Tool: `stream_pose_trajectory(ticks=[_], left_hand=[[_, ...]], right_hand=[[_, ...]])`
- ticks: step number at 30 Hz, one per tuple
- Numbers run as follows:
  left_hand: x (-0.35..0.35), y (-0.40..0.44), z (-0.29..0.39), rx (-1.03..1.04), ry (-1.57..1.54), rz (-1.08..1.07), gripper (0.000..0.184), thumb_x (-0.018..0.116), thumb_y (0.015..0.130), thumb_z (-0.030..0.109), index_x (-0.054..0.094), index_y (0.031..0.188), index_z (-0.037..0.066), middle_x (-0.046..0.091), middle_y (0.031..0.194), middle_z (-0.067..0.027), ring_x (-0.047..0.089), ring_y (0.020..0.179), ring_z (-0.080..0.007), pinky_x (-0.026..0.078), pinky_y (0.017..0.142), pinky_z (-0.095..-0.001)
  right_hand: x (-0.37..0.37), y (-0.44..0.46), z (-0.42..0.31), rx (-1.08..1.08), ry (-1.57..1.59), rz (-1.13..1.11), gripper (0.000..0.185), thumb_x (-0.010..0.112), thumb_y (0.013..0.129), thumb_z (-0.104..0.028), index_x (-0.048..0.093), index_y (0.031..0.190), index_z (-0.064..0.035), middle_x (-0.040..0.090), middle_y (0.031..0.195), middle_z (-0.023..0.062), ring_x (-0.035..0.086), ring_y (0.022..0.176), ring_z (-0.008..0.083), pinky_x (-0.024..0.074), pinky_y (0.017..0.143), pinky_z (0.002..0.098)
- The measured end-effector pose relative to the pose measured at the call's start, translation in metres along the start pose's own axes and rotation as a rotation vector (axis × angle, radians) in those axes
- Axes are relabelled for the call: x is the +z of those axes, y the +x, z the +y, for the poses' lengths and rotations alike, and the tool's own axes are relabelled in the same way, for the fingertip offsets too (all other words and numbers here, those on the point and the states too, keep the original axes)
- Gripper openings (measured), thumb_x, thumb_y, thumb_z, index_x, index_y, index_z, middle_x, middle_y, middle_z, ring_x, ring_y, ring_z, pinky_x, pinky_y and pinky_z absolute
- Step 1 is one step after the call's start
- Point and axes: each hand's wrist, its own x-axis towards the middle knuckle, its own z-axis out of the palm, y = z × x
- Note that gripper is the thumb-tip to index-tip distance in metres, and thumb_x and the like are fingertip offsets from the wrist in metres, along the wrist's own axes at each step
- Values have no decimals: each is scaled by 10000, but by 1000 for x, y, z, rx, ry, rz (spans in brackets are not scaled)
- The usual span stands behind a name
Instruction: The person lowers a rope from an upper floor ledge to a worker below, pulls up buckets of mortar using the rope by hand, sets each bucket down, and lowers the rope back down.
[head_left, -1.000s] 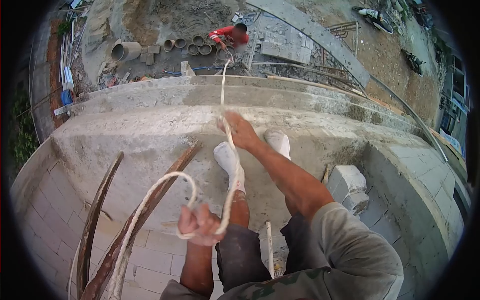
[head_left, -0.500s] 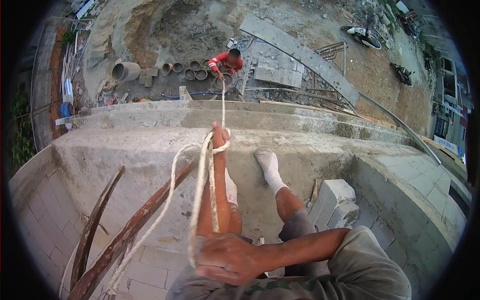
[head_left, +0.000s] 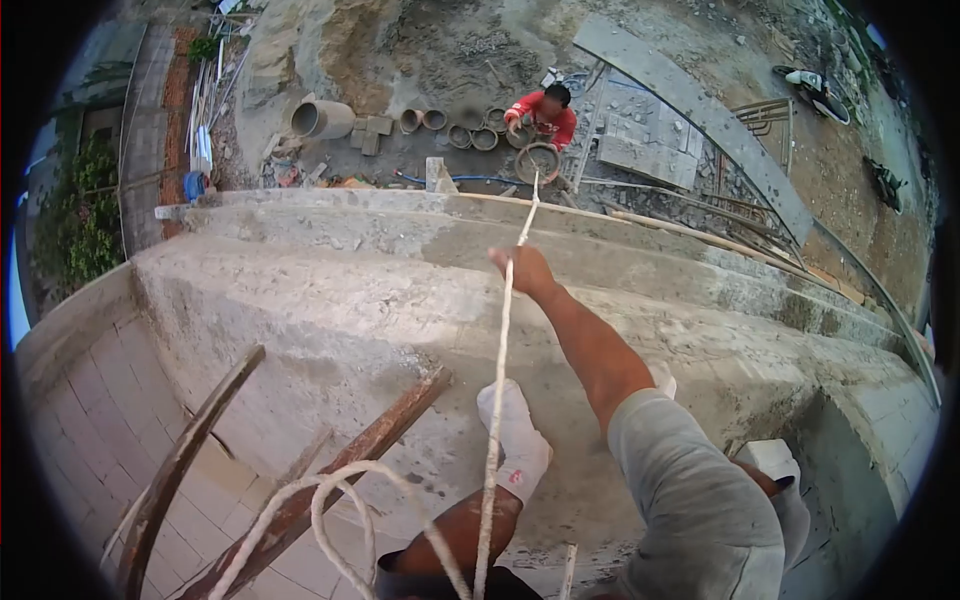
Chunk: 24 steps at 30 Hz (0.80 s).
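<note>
One half-closed right hand [head_left: 524,270] at the rope [head_left: 502,350]

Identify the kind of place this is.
Probably a building site, seen from above: a rough, bare concrete ledge in front, with round buckets and a stack of grey slabs on the dirt ground below.

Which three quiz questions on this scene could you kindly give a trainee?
1. Multiple choice: what colour is the top of the co-worker below?
a) green
b) red
c) yellow
2. True or false: the two long, rough, brown wooden poles are left of the person's left leg.
3. Fill in: the bare right hand holds a long, pale, twisted ____.

Key: 1 b; 2 true; 3 rope.
</note>
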Motion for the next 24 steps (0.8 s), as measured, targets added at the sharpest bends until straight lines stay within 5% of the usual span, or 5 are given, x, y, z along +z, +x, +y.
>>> stream_pose_trajectory(ticks=[1,5,8,19,24], left_hand=[[-14,-30,-6,25,-74,-184,226,359,902,213,488,777,76,554,816,-41,494,628,-86,390,567,-294],[47,9,-31,148,122,1068,410,355,933,391,513,694,98,523,673,22,473,541,-65,371,489,-246],[37,42,-18,239,317,907,446,268,954,375,418,640,97,347,508,-10,317,418,-152,492,671,-393],[221,83,-14,-411,888,1322,309,531,860,179,561,1150,76,500,657,-33,470,446,-132,419,352,-275],[301,101,21,-193,1320,925,401,507,871,168,474,1262,87,596,986,-72,539,856,-148,445,750,-289]], right_hand=[[-3,15,-1,32,220,240,565,398,856,-539,621,791,-24,598,711,190,582,755,336,444,706,431],[-166,38,-23,109,566,666,676,316,869,-590,607,656,-17,501,518,101,487,528,214,387,517,372],[-212,37,-35,136,722,770,707,317,854,-617,587,672,11,444,482,61,427,469,167,351,459,328],[-511,-229,-384,-72,863,754,675,291,879,-580,547,628,-7,353,414,31,380,368,164,332,384,307],[-631,-400,-560,-353,710,760,622,261,912,-531,517,702,-4,288,404,4,260,342,145,336,421,309]])
